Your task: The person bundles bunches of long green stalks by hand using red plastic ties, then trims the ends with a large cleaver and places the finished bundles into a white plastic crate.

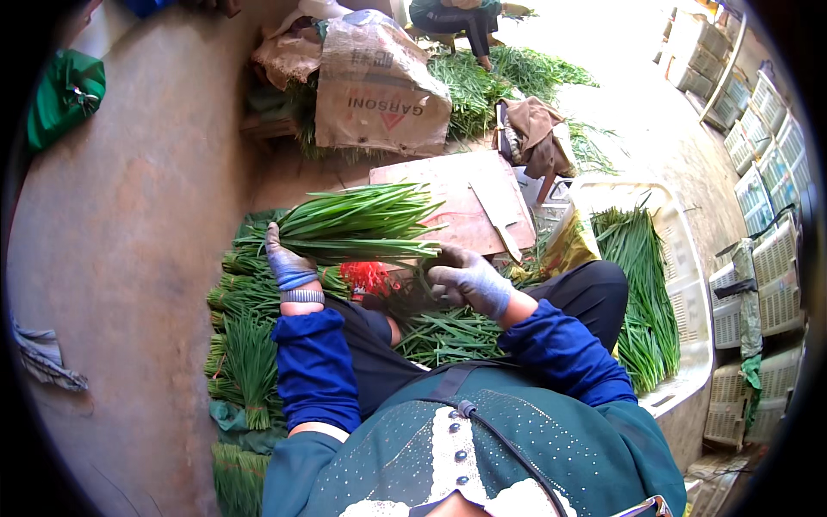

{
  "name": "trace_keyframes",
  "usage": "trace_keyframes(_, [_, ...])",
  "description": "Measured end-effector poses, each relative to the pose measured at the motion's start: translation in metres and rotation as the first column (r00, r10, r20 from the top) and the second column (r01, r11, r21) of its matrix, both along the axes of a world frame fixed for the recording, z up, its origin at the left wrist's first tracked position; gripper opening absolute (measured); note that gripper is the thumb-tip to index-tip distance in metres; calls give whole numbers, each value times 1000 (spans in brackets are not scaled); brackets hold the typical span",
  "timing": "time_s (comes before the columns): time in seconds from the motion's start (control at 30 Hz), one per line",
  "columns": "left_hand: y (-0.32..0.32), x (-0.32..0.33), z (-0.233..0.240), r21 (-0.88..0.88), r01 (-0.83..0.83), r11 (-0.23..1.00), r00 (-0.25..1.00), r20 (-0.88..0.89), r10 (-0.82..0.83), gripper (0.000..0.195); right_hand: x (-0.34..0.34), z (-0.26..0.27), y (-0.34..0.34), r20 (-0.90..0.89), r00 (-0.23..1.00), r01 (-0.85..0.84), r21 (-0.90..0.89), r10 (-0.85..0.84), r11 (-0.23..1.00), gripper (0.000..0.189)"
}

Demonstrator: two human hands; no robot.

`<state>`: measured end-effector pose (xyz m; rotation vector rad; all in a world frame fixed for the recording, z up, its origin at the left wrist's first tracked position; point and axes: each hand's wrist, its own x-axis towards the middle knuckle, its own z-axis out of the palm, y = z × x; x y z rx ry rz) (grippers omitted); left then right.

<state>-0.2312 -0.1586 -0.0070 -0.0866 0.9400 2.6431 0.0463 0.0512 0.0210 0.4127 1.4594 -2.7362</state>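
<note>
My left hand (286, 260), in a dirty pale glove, grips a bunch of garlic chives (362, 223) held sideways above my lap. Just below the bunch's right end is my right hand (475, 278), gloved too, with fingers curled. Blur hides whether a few leaves are pinched in it. Loose green leaves (452, 336) lie between my legs. A cluster of red ties (368, 278) shows under the bunch. Beyond it, a cleaver (494, 220) rests on a pinkish board (433, 174).
Tied chive bundles (249, 362) are stacked at my left. A white plastic crate (694, 316) of long chives stands at my right. Ahead are a printed sack (381, 84), a stool with brown cloth (533, 126) and a seated person (455, 19). More crates (769, 278) line the right side.
</note>
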Motion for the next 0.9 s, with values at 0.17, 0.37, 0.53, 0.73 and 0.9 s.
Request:
trace_keyframes(0.17, [1, -9, -10, 92, 51, 994, 996, -77, -44, 44, -10, -3, -14, 19, 996, 90, -255, -88, 963, 27])
trace_keyframes(0.37, [-6, -15, -14, 121, 54, 991, 990, -137, -37, 42, 2, 2, 10, 14, 956, -288, 220, 292, 932, 16])
trace_keyframes(0.53, [-8, -13, -12, 85, 60, 995, 988, -147, -47, 43, 15, 7, 26, 87, 944, -330, 268, 319, 905, 19])
trace_keyframes(0.73, [-7, -8, -6, 132, 61, 989, 994, -102, -48, 42, 31, -7, 52, 368, 867, -472, 823, 336, 317, 49])
trace_keyframes(0.9, [6, -4, -12, 112, 56, 992, 996, -77, -48, 45, 0, 15, 13, 131, 986, -168, 754, 105, 635, 50])
